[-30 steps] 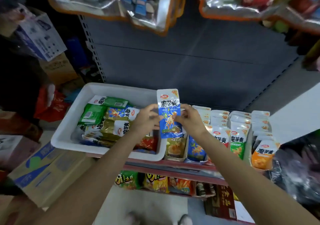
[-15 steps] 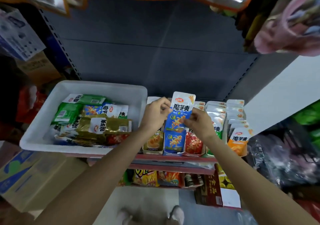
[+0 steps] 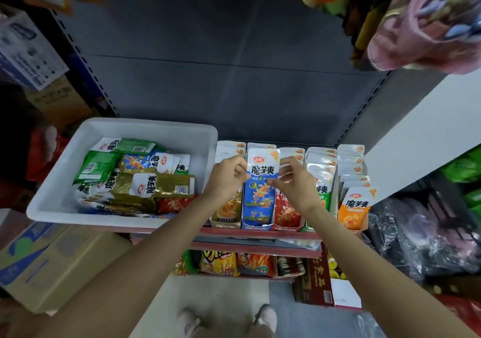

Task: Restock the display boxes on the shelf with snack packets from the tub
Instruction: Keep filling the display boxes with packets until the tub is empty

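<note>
5 display boxes (image 3: 256, 224) under/right of the hands, 1 white tub (image 3: 145, 129) left of them, 2 hands: left hand (image 3: 226, 179), right hand (image 3: 295, 181).

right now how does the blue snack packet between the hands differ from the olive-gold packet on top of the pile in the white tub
The blue snack packet stands upright at the front of its display box; the olive-gold packet lies flat on its side in the white tub. The left hand and right hand pinch the blue one; nothing touches the olive-gold one. Both carry the same white top panel with black characters.
</note>
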{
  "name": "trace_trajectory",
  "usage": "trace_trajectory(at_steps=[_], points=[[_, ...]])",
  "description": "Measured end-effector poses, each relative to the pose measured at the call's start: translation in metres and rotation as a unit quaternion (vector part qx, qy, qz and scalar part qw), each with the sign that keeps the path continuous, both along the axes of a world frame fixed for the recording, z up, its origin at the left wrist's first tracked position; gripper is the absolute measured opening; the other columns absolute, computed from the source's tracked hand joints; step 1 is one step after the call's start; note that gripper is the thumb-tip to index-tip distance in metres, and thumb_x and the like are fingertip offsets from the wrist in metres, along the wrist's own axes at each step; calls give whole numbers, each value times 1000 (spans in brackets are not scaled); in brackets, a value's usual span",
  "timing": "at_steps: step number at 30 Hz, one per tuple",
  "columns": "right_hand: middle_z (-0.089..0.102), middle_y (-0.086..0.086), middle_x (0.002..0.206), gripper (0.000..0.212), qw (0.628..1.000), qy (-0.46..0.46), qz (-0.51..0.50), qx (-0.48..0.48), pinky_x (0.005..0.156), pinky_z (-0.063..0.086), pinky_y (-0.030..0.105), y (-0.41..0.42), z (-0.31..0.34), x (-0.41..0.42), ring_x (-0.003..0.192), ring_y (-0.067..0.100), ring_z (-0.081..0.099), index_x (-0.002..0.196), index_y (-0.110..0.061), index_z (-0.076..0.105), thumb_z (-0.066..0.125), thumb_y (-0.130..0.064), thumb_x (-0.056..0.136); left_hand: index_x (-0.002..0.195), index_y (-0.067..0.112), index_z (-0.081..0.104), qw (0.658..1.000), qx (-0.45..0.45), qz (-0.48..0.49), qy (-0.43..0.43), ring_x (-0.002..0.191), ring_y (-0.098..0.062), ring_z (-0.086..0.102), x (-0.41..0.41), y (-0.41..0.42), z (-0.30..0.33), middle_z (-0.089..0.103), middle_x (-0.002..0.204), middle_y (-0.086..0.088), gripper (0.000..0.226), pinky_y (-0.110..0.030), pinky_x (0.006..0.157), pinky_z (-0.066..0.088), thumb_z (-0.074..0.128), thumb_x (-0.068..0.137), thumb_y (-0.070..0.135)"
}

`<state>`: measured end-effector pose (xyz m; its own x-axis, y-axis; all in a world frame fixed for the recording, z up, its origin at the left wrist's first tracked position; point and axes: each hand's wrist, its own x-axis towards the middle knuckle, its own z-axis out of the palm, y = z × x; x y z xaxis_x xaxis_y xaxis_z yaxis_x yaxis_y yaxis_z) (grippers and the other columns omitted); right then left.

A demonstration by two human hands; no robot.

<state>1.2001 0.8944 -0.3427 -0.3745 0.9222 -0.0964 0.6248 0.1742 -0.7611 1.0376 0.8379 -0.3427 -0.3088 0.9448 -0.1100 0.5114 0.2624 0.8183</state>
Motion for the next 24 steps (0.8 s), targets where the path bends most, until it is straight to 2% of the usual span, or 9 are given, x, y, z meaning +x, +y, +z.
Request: trace_trajectory(at_steps=[2, 5, 8, 11, 16, 20, 24], points=[[57, 1, 92, 35, 1000, 23, -8, 16, 61, 47, 18, 1, 4, -2, 81, 16, 58, 115, -15, 50, 68, -14, 85, 93, 7, 60, 999, -21, -20, 37, 78, -10, 57, 1, -2, -4, 66, 91, -4, 10, -7, 59, 36, 66, 86, 11], [61, 9, 94, 33, 999, -16, 27, 43, 70, 54, 35, 3, 4, -4, 82, 21, 61, 117, -15, 52, 65, -11, 87, 104, 8, 57, 999, -3, -15, 41, 78, -10, 57, 6, -3, -6, 64, 93, -2, 23, -6, 58, 36, 68, 85, 13], [58, 10, 107, 33, 992, -68, 63, 90, 77, 53, 36, 2, -1, -5, 85, 24, 61, 117, -13, 52, 65, -12, 87, 116, 13, 55, 997, 55, 5, 56, 77, -7, 58, 8, -2, -5, 61, 98, 1, 34, -5, 61, 39, 67, 85, 10], [47, 9, 119, 36, 979, -127, 77, 137, 78, 54, 38, -1, -5, -5, 90, 28, 61, 120, -13, 51, 64, -10, 87, 112, 15, 58, 990, 76, -22, 113, 78, -9, 61, 5, -3, -10, 62, 100, -3, 29, -13, 67, 45, 67, 85, 9], [39, 7, 128, 51, 961, -212, 108, 141, 80, 54, 41, -2, -6, -9, 96, 32, 60, 129, -18, 42, 66, -12, 85, 112, 15, 59, 986, 64, -25, 149, 78, -11, 57, 3, -5, -15, 61, 99, -4, 28, -23, 70, 48, 65, 86, 11], [40, 8, 124, 48, 965, -193, 109, 143, 89, 50, 39, -3, 1, -12, 107, 27, 53, 129, -15, 45, 66, -15, 85, 113, 16, 58, 989, 62, -28, 132, 82, -12, 59, 3, -4, -12, 61, 106, -3, 29, -25, 74, 50, 67, 86, 14], [42, 8, 121, 33, 970, -133, 117, 168, 92, 46, 33, -15, 12, -31, 108, 25, 50, 124, -12, 52, 57, -16, 92, 111, 14, 61, 990, 90, 6, 112, 85, -9, 58, -12, -14, -9, 63, 108, -1, 24, -23, 77, 49, 63, 87, 10]])
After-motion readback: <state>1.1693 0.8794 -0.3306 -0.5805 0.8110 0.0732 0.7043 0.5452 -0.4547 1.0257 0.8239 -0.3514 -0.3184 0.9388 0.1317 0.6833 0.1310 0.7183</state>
